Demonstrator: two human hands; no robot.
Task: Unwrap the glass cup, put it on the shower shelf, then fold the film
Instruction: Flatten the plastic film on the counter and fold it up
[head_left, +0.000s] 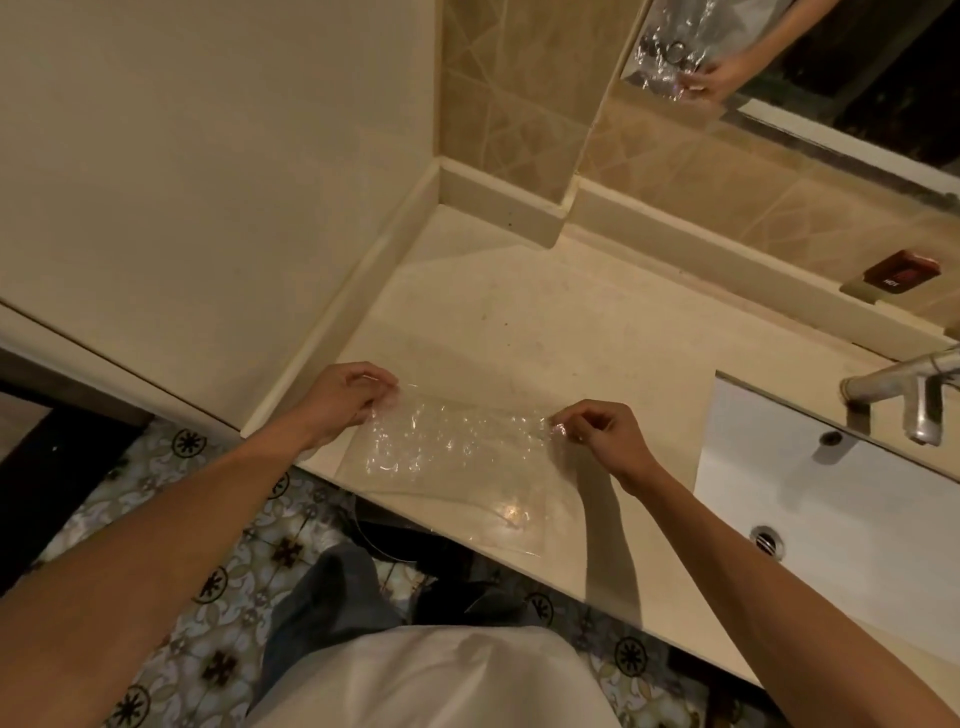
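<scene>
A sheet of clear, crinkled film (457, 457) is stretched just above the beige counter (519, 322), near its front edge. My left hand (345, 397) pinches the film's upper left corner. My right hand (597, 434) pinches its upper right corner. The lower part of the film hangs down over the counter's front edge. The glass cup and the shower shelf are not in view.
A white sink (831, 509) with a drain (766, 540) and a metal tap (904, 395) lies to the right. A mirror (831, 78) above reflects a hand and film. A red-labelled fitting (901, 275) sits on the tiled wall. Patterned floor tiles (208, 597) lie below.
</scene>
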